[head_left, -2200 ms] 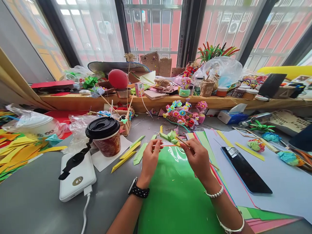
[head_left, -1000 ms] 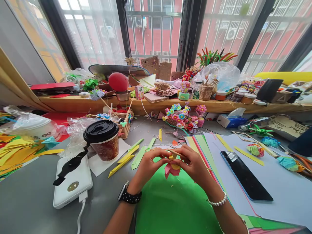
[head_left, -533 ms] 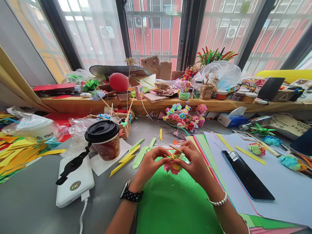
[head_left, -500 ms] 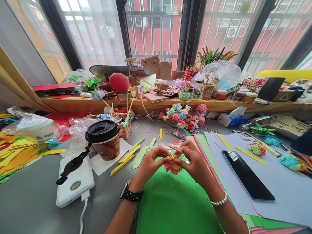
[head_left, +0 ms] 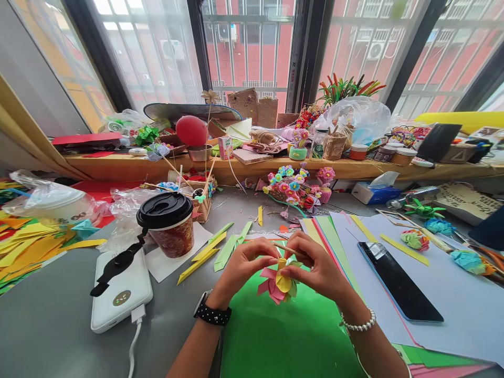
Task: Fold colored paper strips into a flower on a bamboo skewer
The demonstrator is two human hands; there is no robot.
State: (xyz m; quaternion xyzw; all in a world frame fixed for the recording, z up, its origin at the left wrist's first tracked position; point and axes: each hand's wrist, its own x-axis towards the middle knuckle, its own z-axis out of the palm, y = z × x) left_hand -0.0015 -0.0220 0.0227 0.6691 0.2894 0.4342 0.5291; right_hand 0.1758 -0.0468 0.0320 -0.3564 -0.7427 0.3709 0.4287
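Flower [head_left: 273,290] of folded paper: held up between both hands, over the green sheet [head_left: 283,336], apparently clear of it. Left hand [head_left: 246,268]: thumb and fingers in a narrow pinch at the yellow top of the flower. Right hand [head_left: 321,265]: thumb laid against the yellow part, fingers curled about a thin stick [head_left: 284,248], slanting across the gap between the hands, just above the paper.

Progress, by judgement: well advanced, not finished. Done: pink, yellow and green pieces folded and gathered into one cluster. Left, probably: work at the yellow top, under the fingers of both hands. Unused so far, to judge by position: yellow strips [head_left: 199,265] and green strips [head_left: 228,253], lying loose on the surface [head_left: 59,320], near the left hand. For comparison, at right: more complete-looking paper ball [head_left: 415,240] on white paper [head_left: 452,299].

Hidden: far side of the flower, contact points of several fingers, rear end of the stick behind the right hand. Cannot tell: stick touching the paper or apart; glue or thread at the join. Cut off at the lower edge: both forearms [head_left: 197,341], near end of the green sheet.
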